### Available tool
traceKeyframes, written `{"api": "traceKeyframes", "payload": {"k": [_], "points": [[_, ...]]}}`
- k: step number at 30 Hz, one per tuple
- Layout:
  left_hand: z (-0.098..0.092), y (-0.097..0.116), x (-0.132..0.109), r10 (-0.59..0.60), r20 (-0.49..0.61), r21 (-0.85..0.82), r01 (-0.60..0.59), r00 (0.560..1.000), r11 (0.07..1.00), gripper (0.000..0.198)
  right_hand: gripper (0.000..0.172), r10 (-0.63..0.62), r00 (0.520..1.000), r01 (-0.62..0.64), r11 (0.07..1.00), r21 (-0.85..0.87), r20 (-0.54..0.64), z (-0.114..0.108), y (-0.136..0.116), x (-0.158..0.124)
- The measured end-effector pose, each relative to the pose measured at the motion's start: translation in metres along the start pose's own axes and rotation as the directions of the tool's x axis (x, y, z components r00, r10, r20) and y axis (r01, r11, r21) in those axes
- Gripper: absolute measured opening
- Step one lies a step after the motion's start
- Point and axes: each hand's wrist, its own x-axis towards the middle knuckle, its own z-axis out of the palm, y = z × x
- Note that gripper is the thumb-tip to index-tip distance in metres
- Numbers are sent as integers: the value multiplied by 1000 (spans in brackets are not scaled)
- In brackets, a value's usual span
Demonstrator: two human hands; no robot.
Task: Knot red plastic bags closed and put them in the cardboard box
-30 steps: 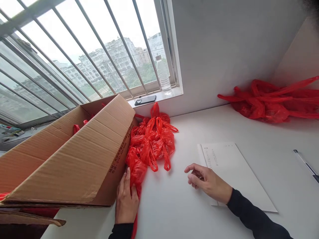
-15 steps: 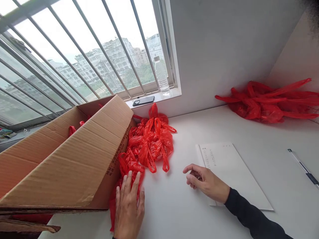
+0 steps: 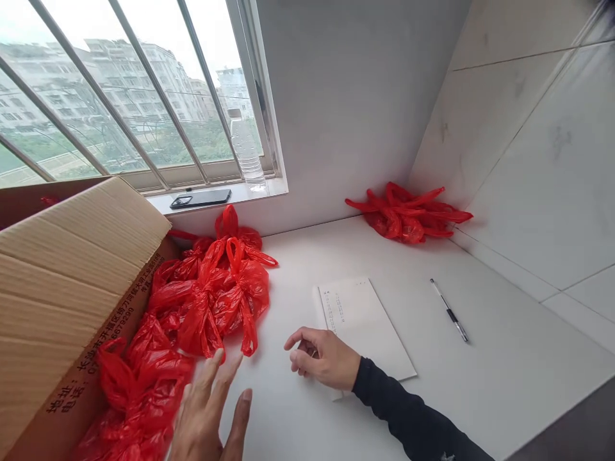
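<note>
Left hand [image 3: 204, 416] moved beside red bag [image 3: 144, 390] | right hand [image 3: 331, 362] curled at paper [image 3: 372, 326]

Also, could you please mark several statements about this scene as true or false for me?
1. The left hand is spread beside red plastic bags. True.
2. The right hand holds the pen. False: the pen lies on the table, apart from that hand.
3. The water bottle stands on the windowsill. True.
4. The phone stands upright against the water bottle. False: it lies flat on the windowsill.
5. The cardboard box bears dark printed characters. True.
</note>
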Motion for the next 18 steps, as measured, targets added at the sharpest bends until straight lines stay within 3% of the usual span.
{"api": "traceKeyframes", "payload": {"k": [4, 6, 9, 11, 14, 18], "points": [[23, 39, 22, -47, 91, -368, 77, 995, 926, 42, 16, -24, 1000, 24, 999, 49, -8, 1, 3, 4], [34, 53, 38, -69, 124, -571, 128, 990, 811, 35, 19, -25, 999, 29, 989, 143, -30, -1, 5, 7], [50, 67, 61, -198, 188, -794, 268, 962, 546, 36, 34, -11, 996, 34, 961, 275, -85, -5, 5, 13], [59, 72, 70, -275, 233, -876, 324, 933, 357, 38, 40, -8, 989, 51, 956, 290, -149, -9, 3, 15], [67, 71, 74, -282, 286, -933, 333, 916, 137, 39, 39, -10, 954, 98, 955, 279, -301, -21, 0, 17], [67, 62, 71, -197, 381, -924, 367, 904, -104, 37, 34, 13, 837, 132, 965, 226, -546, -57, 2, 19]]}}
